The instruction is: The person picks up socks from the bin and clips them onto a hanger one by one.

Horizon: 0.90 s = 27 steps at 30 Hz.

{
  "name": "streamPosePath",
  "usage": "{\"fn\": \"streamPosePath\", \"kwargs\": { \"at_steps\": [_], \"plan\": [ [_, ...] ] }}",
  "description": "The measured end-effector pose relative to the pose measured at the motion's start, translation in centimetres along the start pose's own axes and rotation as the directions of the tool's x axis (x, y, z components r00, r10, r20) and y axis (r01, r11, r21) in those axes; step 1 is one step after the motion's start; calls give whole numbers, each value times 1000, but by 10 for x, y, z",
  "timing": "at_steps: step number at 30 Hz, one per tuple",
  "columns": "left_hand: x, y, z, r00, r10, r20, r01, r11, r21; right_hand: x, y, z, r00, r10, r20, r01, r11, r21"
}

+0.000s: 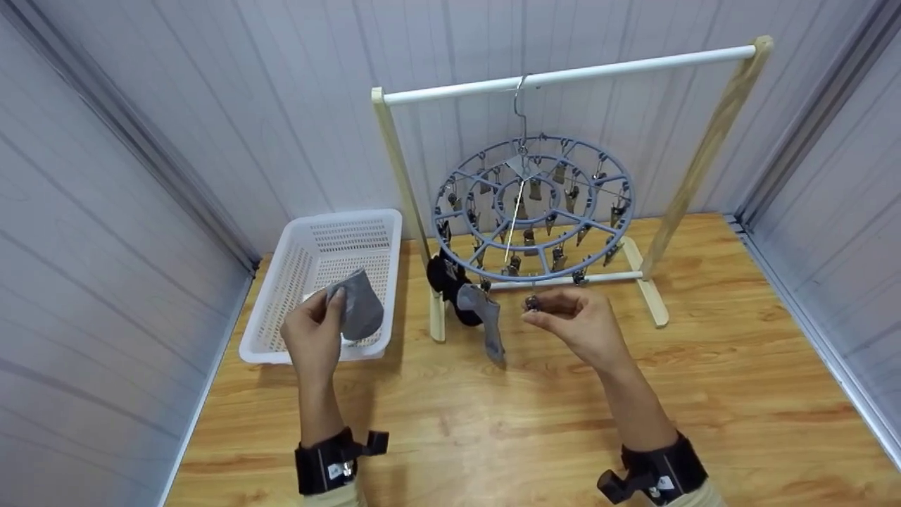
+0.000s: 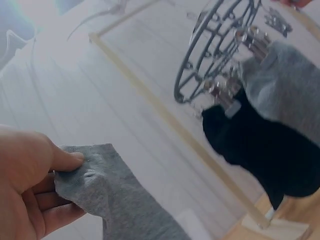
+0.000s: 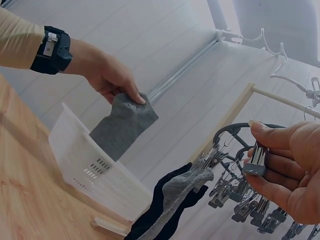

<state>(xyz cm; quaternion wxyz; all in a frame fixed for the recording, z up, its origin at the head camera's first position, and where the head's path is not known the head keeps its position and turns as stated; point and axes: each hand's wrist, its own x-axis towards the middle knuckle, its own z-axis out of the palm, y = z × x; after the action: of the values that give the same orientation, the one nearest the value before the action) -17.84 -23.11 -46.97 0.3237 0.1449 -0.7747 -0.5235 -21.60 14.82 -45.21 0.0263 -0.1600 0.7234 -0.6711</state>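
Currently, in the head view, your left hand (image 1: 314, 336) pinches a gray sock (image 1: 363, 308) left of center. Your right hand (image 1: 586, 325) grips a metal clip (image 1: 531, 303) right of center.

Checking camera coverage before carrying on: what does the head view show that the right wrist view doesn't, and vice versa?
Only the head view: right-hand rack post, right wristband.
Only the right wrist view: white curved fittings, high up.
Both: left hand pinching a grey sock, right hand holding a metal clip, the white basket, a hanging black sock and a hanging grey sock.
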Motion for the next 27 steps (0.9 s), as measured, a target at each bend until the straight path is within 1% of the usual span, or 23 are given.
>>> {"fn": "streamPosePath", "kwargs": {
  "at_steps": [5, 9, 13, 15, 22, 27],
  "plan": [
    [-14, 10, 3, 997, 62, -40, -64, 997, -44, 0, 0, 0, 1000, -2, -3, 2, 1000, -8],
    [-24, 16, 2, 992, 107, -70, -111, 992, -60, 1, 1, 0, 1000, -16, 2, 16, 1000, -3],
    [-32, 18, 5, 989, 127, -74, -132, 989, -72, 1, 2, 0, 1000, -25, 5, 25, 1000, -11],
    [-34, 19, 5, 989, 134, -67, -139, 987, -76, 0, 3, 0, 1000, -18, -4, 18, 1000, -15],
    [-40, 28, 8, 988, 155, -2, -154, 977, -147, 1, 4, 1, 999, 9, -32, -10, 999, -41],
    [-44, 34, 13, 984, 175, 20, -170, 973, -159, 1, 3, 2, 999, 23, -35, -25, 999, -48]
  ]
}}
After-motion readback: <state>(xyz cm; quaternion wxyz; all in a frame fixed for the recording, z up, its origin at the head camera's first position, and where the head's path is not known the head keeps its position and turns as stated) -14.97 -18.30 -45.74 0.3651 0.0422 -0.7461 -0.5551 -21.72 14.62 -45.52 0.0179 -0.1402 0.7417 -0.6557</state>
